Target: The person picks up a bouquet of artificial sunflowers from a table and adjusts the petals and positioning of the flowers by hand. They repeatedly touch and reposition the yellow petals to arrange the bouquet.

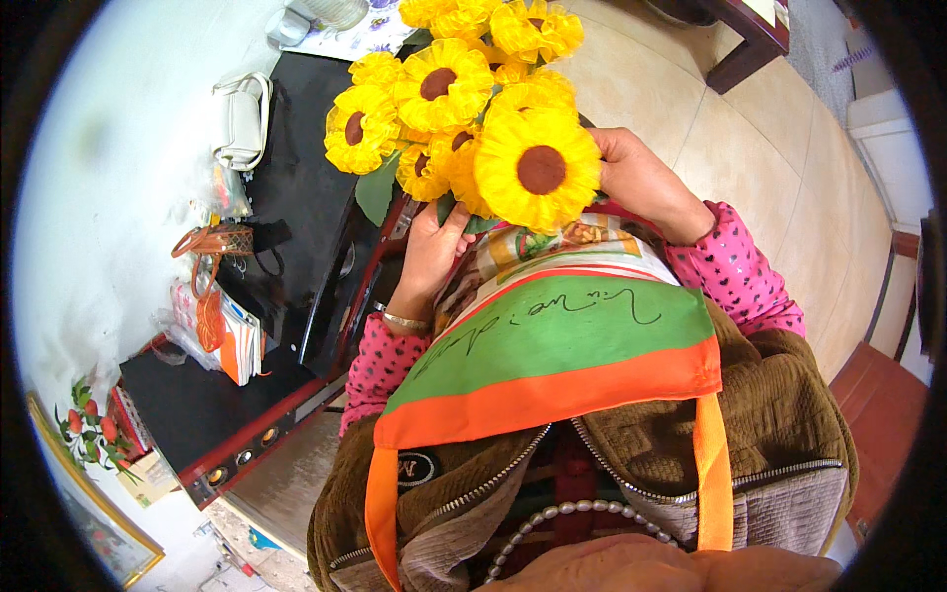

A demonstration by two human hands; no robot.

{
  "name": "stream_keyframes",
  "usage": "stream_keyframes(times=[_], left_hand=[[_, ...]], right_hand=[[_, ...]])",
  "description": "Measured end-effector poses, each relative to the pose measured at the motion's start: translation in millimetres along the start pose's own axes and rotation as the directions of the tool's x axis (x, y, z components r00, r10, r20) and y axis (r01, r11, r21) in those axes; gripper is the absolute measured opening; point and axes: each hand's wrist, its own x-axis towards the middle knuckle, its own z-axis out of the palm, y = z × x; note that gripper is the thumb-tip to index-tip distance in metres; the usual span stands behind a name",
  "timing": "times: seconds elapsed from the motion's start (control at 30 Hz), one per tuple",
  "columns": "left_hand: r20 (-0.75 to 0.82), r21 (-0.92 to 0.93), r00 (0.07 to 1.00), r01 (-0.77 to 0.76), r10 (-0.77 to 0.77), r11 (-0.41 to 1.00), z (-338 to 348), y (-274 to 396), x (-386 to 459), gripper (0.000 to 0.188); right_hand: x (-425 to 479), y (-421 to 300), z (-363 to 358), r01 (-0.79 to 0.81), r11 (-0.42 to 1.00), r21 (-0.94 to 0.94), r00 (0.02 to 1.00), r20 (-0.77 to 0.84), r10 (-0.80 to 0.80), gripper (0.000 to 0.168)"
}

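A bouquet of artificial sunflowers (pixel 444 85) with yellow ribbon petals, brown centres and green leaves is before me. My left hand (pixel 436 240) is at its lower left, thumb and fingers closed near a green leaf (pixel 378 191). Beside the largest bloom (pixel 541 169), my right hand (pixel 642 174) grips at the bouquet's right side; its fingertips are hidden behind the petals. Stems and whatever bears them are mostly hidden by the blooms. Under my wrists hangs a green and orange apron (pixel 555 325) with handwriting on it.
Along the left wall runs a black glass-topped cabinet (pixel 307 140). A white handbag (pixel 243 122), a brown bag (pixel 222 240) and several books (pixel 240 333) lie on it. Tiled floor (pixel 747 170) extends to the right, with a dark wooden table leg (pixel 747 59) at the top.
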Motion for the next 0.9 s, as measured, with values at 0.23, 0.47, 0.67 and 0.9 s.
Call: stream_keyframes(times=[0.23,0.47,0.67,0.9], left_hand=[[-0.029,-0.023,1.0,-0.006,0.005,1.0,4,-6,2,0.031],[0.03,0.081,0.998,-0.053,0.05,0.995,-3,-5,2,0.027],[0.057,-0.003,0.998,0.01,-0.01,1.0,0,-7,-3,0.027],[0.257,-0.067,0.959,-0.105,0.119,0.992,-18,-36,-1,0.01]], right_hand=[[-11,-9,-4,-0.034,0.999,0.042,0.99,0.138,0.028,0.031],[-10,-15,4,-0.046,0.999,-0.011,0.999,0.012,0.046,0.026],[-13,-21,9,-0.064,0.994,0.092,0.996,-0.061,0.07,0.024],[-17,-17,5,-0.095,0.972,0.215,0.992,-0.064,0.111,0.03]])
